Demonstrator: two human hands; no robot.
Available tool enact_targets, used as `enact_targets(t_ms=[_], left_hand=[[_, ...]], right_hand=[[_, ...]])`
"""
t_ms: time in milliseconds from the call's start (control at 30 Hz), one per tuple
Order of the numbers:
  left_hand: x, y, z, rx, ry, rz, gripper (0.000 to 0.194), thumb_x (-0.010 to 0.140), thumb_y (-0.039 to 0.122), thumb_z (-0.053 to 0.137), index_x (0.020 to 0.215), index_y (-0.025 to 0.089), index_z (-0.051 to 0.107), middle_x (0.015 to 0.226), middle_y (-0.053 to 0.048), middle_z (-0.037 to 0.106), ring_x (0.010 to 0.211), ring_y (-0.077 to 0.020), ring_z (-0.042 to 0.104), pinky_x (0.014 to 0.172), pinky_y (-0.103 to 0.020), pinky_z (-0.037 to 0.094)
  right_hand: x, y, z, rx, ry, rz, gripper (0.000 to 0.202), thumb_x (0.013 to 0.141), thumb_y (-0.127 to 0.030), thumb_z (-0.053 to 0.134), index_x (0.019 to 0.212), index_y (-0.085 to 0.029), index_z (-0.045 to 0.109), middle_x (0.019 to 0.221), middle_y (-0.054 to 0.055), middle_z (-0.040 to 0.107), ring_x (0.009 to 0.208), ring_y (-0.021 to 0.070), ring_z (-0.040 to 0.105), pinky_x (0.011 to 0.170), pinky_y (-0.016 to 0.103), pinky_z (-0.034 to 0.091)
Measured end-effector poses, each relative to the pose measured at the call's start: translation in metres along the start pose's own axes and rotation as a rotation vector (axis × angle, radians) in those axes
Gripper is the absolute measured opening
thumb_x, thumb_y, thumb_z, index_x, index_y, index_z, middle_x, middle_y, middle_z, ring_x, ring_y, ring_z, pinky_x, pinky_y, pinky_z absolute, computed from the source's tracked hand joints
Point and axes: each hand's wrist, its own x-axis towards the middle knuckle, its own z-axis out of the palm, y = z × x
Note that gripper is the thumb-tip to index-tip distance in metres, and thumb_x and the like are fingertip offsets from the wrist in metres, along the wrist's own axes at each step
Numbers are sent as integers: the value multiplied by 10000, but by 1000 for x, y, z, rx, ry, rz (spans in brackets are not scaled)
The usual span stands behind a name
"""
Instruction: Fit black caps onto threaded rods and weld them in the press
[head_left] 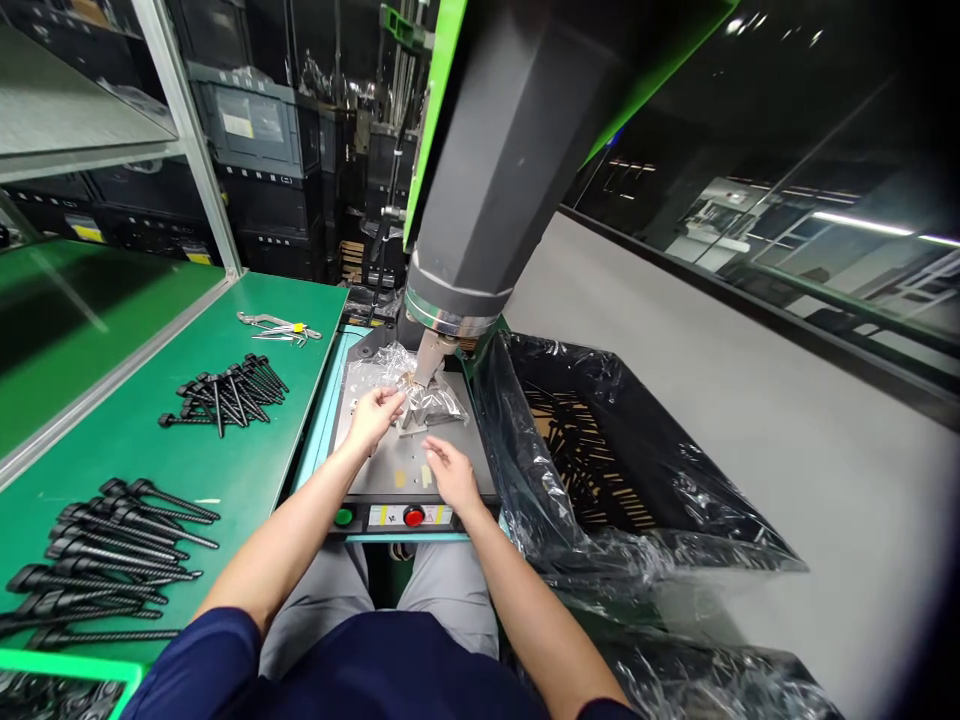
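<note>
My left hand is beside the metal tip of a large grey machine head. Its thumb and fingers are pinched together at the clear plastic film around a small fixture; what they hold, if anything, is too small to make out. Lower and to the right, my right hand hovers over the metal base plate with its fingers stretched out and nothing in them. The film partly hides the fixture under the tip.
Black ribbed rods with thick heads lie in two piles on the green table, near pliers and hex keys. A green button and a red button line the base's front. At right stands a black-lined bin holding dark parts.
</note>
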Motion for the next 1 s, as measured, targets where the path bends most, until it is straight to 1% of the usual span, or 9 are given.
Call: enact_targets(t_ms=[133, 267, 333, 433, 633, 733, 800, 933, 1000], left_hand=[[3, 4, 8, -69, -9, 14, 349, 635, 401, 795, 801, 129, 652, 673, -11, 625, 563, -106, 582, 532, -216, 430], [5, 11, 11, -106, -26, 14, 334, 619, 374, 798, 799, 130, 658, 661, -7, 624, 557, -104, 577, 524, -211, 423], [6, 14, 11, -120, -32, 9, 325, 611, 358, 804, 789, 129, 658, 656, -7, 624, 555, -104, 574, 522, -210, 421], [9, 18, 12, -142, -28, 3, 316, 607, 342, 808, 786, 132, 654, 674, -11, 635, 563, -107, 582, 525, -212, 423], [16, 23, 13, -171, -6, 3, 311, 608, 339, 804, 778, 130, 650, 653, -7, 626, 568, -109, 587, 543, -217, 436], [19, 24, 13, -187, 18, 25, 327, 624, 368, 790, 804, 134, 648, 662, -4, 627, 581, -108, 587, 551, -216, 441], [18, 23, 11, -189, 35, 43, 344, 631, 386, 780, 829, 135, 651, 672, -4, 630, 595, -109, 590, 561, -218, 444], [7, 11, 3, -154, 60, 53, 348, 618, 396, 773, 818, 137, 653, 679, -3, 634, 595, -112, 588, 569, -225, 443], [0, 1, -2, -119, 75, 43, 331, 618, 385, 768, 802, 135, 653, 663, -3, 630, 582, -115, 582, 565, -231, 440]], right_hand=[[40, -15, 13, -118, 129, -137, 456, 845, -418, 569, 1226, -185, 660, 1296, 146, 596, 1037, 248, 641, 834, 372, 572], [73, -23, 17, -223, 266, -230, 555, 871, -404, 519, 1352, -130, 565, 1429, 186, 473, 1266, 291, 507, 910, 388, 543], [85, -26, 16, -269, 260, -244, 552, 878, -393, 515, 1353, -117, 562, 1426, 186, 487, 1320, 293, 458, 988, 405, 494], [101, -34, 13, -311, 192, -268, 477, 873, -371, 541, 1289, -150, 618, 1360, 151, 566, 1284, 274, 497, 1071, 410, 413], [124, -51, 7, -269, 118, -244, 312, 847, -355, 573, 1064, -176, 707, 1139, 92, 694, 1125, 254, 593, 1035, 402, 423], [122, -55, 3, -235, 152, -338, 326, 849, -370, 572, 1066, -161, 696, 1190, 104, 672, 1159, 253, 577, 1025, 387, 431], [109, -55, 0, -223, 178, -379, 342, 855, -374, 574, 1106, -168, 681, 1204, 103, 667, 1137, 245, 590, 1006, 380, 447], [62, -49, -7, -194, 155, -374, 330, 874, -366, 611, 1155, -199, 656, 1101, 82, 706, 936, 214, 654, 898, 368, 510], [36, -48, -10, -146, 124, -398, 307, 891, -361, 625, 1160, -214, 649, 1090, 78, 713, 934, 210, 664, 880, 358, 522]])
